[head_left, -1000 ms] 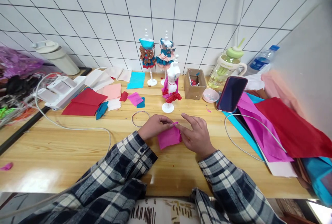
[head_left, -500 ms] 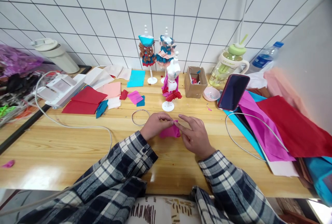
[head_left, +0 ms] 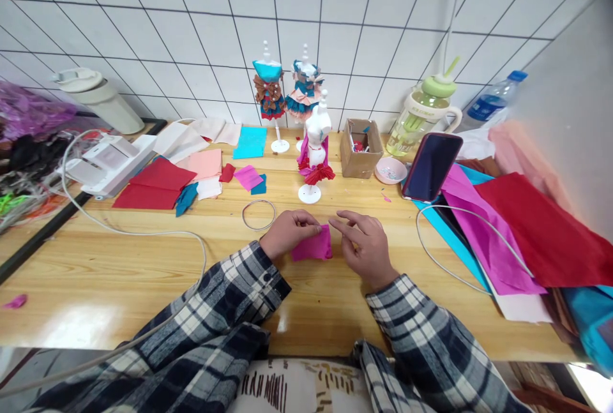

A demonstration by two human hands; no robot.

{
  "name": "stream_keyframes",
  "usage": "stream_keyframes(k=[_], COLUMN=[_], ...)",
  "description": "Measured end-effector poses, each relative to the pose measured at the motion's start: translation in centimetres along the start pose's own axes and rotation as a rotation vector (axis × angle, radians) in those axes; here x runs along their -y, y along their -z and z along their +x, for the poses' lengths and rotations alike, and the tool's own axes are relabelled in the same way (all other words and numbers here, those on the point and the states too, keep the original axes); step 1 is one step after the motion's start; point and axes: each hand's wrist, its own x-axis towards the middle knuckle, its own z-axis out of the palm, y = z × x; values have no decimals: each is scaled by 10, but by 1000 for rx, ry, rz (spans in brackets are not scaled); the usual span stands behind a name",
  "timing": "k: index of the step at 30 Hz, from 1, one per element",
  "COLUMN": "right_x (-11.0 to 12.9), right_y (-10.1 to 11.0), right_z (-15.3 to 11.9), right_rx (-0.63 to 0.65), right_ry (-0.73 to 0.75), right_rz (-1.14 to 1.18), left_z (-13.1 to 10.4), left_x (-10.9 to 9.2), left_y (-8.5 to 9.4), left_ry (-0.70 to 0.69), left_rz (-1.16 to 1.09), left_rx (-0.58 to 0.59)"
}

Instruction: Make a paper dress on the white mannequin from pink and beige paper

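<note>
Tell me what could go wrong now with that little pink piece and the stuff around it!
Only the left hand pinches the small magenta piece, with the right hand apart from it, so it might slip or unfold. The white cable runs by the left plaid sleeve and could snag. The nearest mini dress form stands just beyond the hands, so a bump might tip it.
</note>
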Motion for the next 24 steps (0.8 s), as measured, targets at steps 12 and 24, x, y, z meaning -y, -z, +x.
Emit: stream_keyframes(k=[12, 24], right_x=[3, 6], right_y=[0, -6], right_z=[2, 1], right_rx=[98, 39], right_ry=[63, -60], right_rz=[-90, 269], left_z=[-1, -1], left_x=[-1, 1], left_y=[0, -2], left_ry=[15, -85], left_rz=[-69, -51], left_rx=[7, -19])
